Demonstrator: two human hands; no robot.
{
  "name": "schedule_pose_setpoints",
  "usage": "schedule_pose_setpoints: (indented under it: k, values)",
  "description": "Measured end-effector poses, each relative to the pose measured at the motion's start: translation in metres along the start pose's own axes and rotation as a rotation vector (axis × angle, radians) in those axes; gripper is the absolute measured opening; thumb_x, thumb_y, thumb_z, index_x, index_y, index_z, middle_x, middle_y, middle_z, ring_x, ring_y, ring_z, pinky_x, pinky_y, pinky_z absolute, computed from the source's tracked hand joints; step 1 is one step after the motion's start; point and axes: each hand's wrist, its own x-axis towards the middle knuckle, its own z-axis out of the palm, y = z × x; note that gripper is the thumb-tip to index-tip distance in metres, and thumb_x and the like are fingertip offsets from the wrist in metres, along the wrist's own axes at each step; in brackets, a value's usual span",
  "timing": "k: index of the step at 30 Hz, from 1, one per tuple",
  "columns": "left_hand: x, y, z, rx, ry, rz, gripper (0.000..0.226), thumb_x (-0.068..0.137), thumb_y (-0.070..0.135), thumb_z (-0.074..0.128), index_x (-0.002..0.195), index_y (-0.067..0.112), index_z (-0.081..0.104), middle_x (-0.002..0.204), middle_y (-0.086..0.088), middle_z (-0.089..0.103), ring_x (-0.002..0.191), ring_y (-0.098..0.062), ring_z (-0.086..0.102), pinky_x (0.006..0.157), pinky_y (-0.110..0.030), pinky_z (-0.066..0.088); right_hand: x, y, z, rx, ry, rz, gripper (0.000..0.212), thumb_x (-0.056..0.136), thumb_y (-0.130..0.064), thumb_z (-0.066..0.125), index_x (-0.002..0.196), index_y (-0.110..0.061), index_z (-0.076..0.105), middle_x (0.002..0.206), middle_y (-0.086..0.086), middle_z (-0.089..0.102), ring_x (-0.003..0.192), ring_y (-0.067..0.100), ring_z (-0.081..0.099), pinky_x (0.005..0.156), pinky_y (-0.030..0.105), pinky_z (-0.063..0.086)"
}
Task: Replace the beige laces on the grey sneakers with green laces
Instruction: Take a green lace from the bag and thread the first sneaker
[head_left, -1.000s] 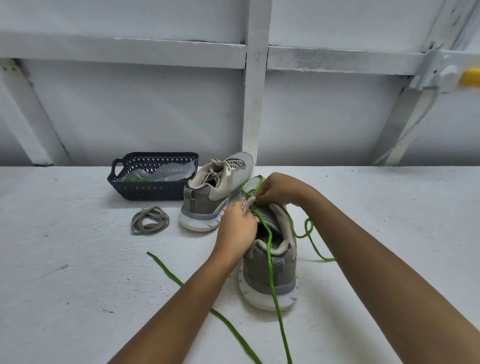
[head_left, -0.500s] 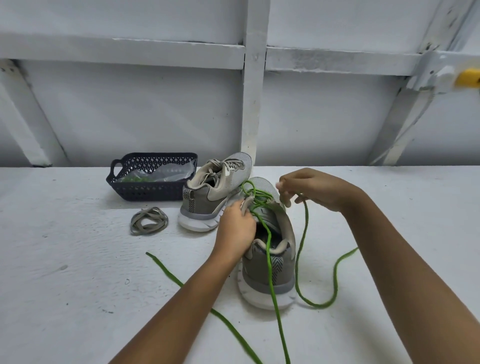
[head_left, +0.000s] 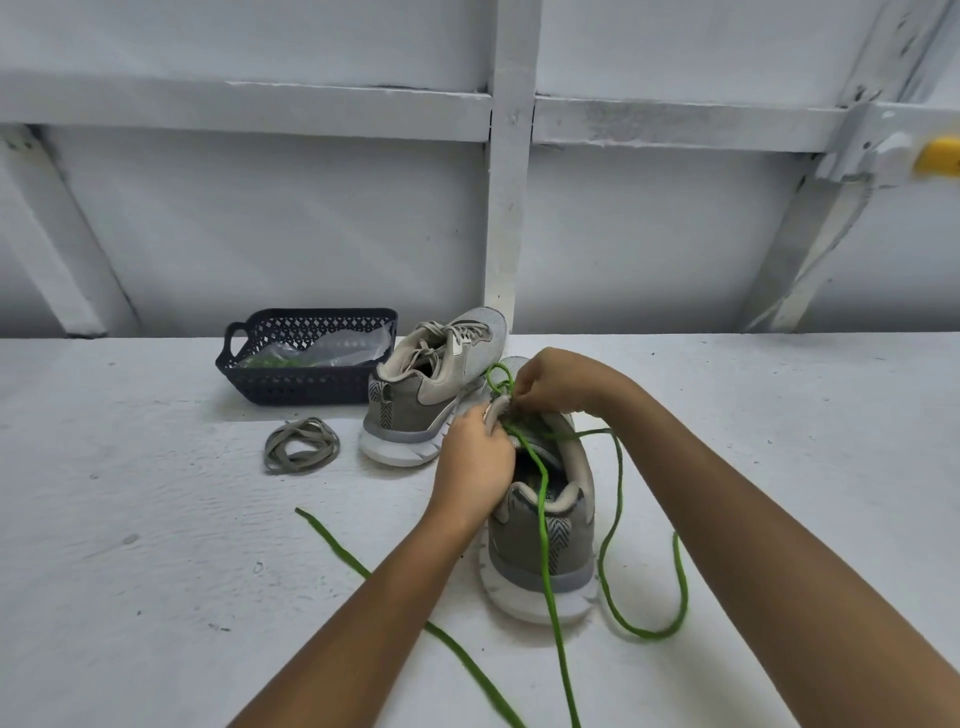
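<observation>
Part-laced near sneaker (head_left: 540, 561); right hand (head_left: 561, 382), back from its outward pull, pinches green lace (head_left: 543, 525) at the upper eyelets; left hand (head_left: 475, 462), just beneath those fingers, grips the eyelet flap; next crossing likely; far sneaker (head_left: 441, 374) still beige-laced.

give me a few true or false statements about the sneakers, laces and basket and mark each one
1. The far sneaker carries beige laces. True.
2. The loose beige lace lies in the basket. False: it lies coiled on the table, in front of the basket.
3. The left hand and right hand are both at the near sneaker. True.
4. The green lace is fully threaded and tied. False: its long ends trail loose over the table.
5. The basket holds nothing. False: a clear bag lies in it.
</observation>
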Motion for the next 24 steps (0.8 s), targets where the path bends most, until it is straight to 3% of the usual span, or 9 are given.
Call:
schedule_pose_setpoints:
  k: [3,6,9,11,16,20,22,24]
  values:
    - [0.001,0.0,0.001,-0.003,-0.003,0.003,0.037,0.095,0.006,0.037,0.126,0.013,0.055,0.118,-0.013,0.058,0.105,-0.03,0.056,0.081,-0.032,0.043,-0.011,0.006,-0.005,0.114,0.013,-0.051,0.011,0.083,-0.019,0.065,0.077,-0.01,0.068,0.062,-0.001,0.053,0.057,0.01,0.044,0.052,0.017,0.037]
    - [0.001,0.0,0.001,0.007,0.0,-0.013,0.038,0.096,0.007,0.037,0.13,0.014,0.052,0.123,-0.011,0.055,0.109,-0.028,0.055,0.085,-0.032,0.043,-0.028,0.013,-0.012,0.176,-0.082,-0.129,0.01,0.083,-0.019,0.066,0.075,-0.015,0.069,0.072,0.004,0.059,0.069,0.013,0.049,0.069,0.028,0.041]
    - [0.003,-0.002,0.003,0.021,0.011,-0.011,0.036,0.096,0.009,0.037,0.129,0.013,0.052,0.119,-0.014,0.056,0.105,-0.031,0.056,0.083,-0.036,0.045,-0.044,0.013,-0.017,0.189,-0.168,-0.2,0.021,0.083,-0.021,0.068,0.063,-0.029,0.067,0.096,0.014,0.065,0.096,0.027,0.059,0.091,0.042,0.044]
    - [0.005,-0.003,0.004,0.024,0.018,-0.016,0.035,0.096,0.01,0.038,0.127,0.012,0.053,0.117,-0.015,0.057,0.103,-0.033,0.057,0.081,-0.037,0.045,-0.052,0.01,-0.017,0.17,-0.227,-0.231,0.022,0.083,-0.019,0.069,0.065,-0.03,0.066,0.108,0.017,0.062,0.114,0.031,0.053,0.099,0.045,0.04]
    - [0.005,-0.004,0.005,0.029,0.024,-0.036,0.031,0.096,0.011,0.038,0.122,0.01,0.055,0.111,-0.017,0.059,0.1,-0.035,0.057,0.075,-0.035,0.042,-0.06,0.011,-0.015,0.148,-0.281,-0.26,0.009,0.083,-0.017,0.07,0.074,-0.02,0.069,0.118,0.007,0.057,0.121,0.015,0.047,0.096,0.031,0.04]
    - [0.004,-0.003,0.005,0.023,0.018,-0.032,0.03,0.096,0.01,0.038,0.12,0.008,0.055,0.109,-0.018,0.059,0.098,-0.035,0.057,0.07,-0.032,0.038,-0.061,0.012,-0.014,0.172,-0.301,-0.252,0.013,0.082,-0.017,0.071,0.072,-0.025,0.068,0.124,0.0,0.056,0.121,-0.005,0.039,0.091,0.016,0.037]
    - [0.004,-0.002,0.004,0.023,0.023,-0.022,0.03,0.096,0.009,0.038,0.121,0.009,0.055,0.112,-0.015,0.059,0.1,-0.032,0.057,0.073,-0.031,0.039,-0.062,0.01,-0.016,0.198,-0.305,-0.255,0.012,0.082,-0.016,0.071,0.073,-0.024,0.069,0.121,0.004,0.059,0.122,0.0,0.043,0.092,0.022,0.038]
    - [0.003,-0.002,0.002,0.021,0.019,-0.013,0.031,0.096,0.009,0.038,0.121,0.01,0.056,0.111,-0.012,0.059,0.101,-0.029,0.056,0.075,-0.031,0.04,-0.062,0.009,-0.018,0.244,-0.283,-0.239,0.016,0.083,-0.012,0.069,0.072,-0.023,0.069,0.115,0.014,0.062,0.119,0.018,0.05,0.093,0.032,0.04]
